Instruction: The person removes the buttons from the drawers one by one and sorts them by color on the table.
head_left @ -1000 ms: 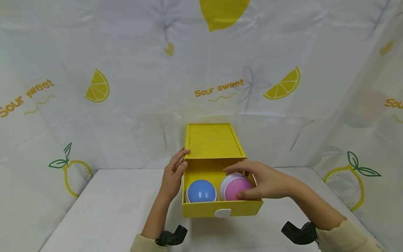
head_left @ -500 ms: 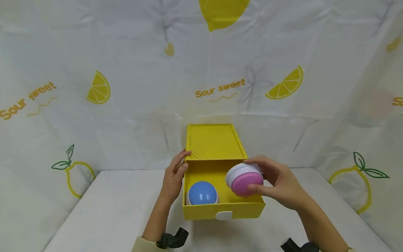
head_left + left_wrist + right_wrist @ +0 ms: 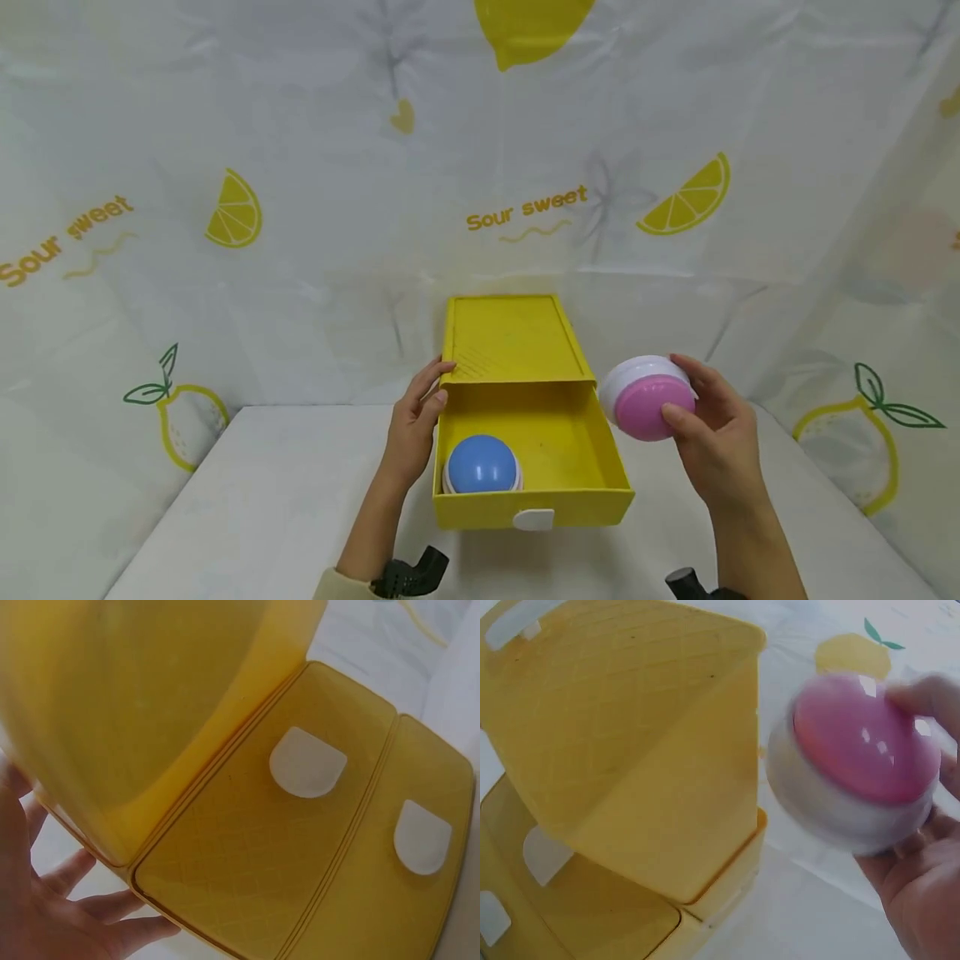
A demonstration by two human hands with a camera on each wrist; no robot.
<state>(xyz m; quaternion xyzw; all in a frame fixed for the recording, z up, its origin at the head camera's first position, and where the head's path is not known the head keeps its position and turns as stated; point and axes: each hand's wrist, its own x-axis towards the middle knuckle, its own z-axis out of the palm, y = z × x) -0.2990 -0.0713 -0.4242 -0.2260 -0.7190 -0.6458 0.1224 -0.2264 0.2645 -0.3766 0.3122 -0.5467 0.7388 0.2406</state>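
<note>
My right hand [image 3: 720,446] holds a round push button [image 3: 654,408] with a pink dome and white base, thumb on the dome and fingers behind the base. It hangs in the air to the right of a yellow drawer cabinet [image 3: 517,337]. The cabinet's top drawer [image 3: 577,507] is pulled out. Inside, at its front left, lies a similar push button [image 3: 482,463] with a blue dome. My left hand [image 3: 415,421] rests against the cabinet's left side, its fingers [image 3: 71,874] extended along the edge in the left wrist view.
Below the pulled-out drawer, the cabinet has closed drawers with white pull tabs [image 3: 307,763]. It stands on a white-covered table [image 3: 285,500], close to a white backdrop [image 3: 337,250] printed with lemons.
My right hand has lifted the pink push button out of the drawer and carried it up and to the right. The left hand and the blue push button stay in place.
</note>
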